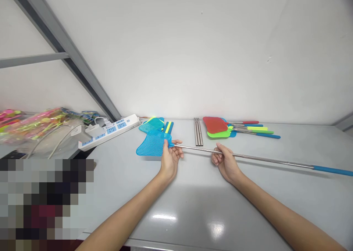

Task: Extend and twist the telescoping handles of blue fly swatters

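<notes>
A blue fly swatter (pixel 153 143) with a long, extended metal rod lies across both hands above the grey table. My left hand (pixel 169 159) grips it where the perforated head meets the rod, thumb on the head's edge. Farther along, my right hand (pixel 226 161) is closed round the middle of the rod. The blue handle end reaches the right edge of the view. Behind my left hand lie loose swatter heads (pixel 151 124) in blue and yellow-green, with blue and yellow handle grips (pixel 168 127) beside them. Several metal tubes (pixel 198 131) lie side by side between the hands, farther back.
A pile of swatters (pixel 216 125) with red, green and blue heads lies at the back right, handles pointing right. To the left are a white power strip (pixel 110 133) with plugs and cables, and plastic-wrapped colourful items (pixel 46 124). A wall (pixel 209 60) rises behind the table (pixel 193 214).
</notes>
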Demonstrator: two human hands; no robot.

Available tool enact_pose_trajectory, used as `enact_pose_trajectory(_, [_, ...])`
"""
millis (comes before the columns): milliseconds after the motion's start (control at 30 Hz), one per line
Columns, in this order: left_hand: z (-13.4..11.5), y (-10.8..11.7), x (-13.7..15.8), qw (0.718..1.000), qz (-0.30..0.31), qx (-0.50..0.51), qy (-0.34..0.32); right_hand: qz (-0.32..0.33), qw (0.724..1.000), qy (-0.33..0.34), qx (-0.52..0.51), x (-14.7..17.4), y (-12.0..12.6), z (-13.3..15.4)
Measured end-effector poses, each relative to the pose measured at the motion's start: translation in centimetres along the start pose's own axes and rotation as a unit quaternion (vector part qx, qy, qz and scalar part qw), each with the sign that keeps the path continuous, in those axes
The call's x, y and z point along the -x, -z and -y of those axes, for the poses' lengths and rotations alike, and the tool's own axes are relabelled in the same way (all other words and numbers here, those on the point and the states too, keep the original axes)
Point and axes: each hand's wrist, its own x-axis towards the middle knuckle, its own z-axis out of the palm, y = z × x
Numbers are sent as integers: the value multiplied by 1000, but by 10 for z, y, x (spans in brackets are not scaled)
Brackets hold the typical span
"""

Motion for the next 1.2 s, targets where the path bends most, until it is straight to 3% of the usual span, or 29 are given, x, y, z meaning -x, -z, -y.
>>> enact_pose_trajectory(300, [2, 0, 0, 999, -41, -5, -13, 91, 994, -39, 35, 3, -3, 3])
enact_pose_trajectory(500, [3, 1, 0, 998, -60, -1, -12, 112, 991, -38, 55, 4, -3, 3])
enact_pose_trajectory(867, [7, -8, 17, 1000, -30, 4, -6, 129, 991, -35, -2, 5, -1, 6])
enact_pose_trajectory(1200, [8, -9, 20, 999, -5, -40, 0, 146, 988, -47, 12, 7, -1, 6])
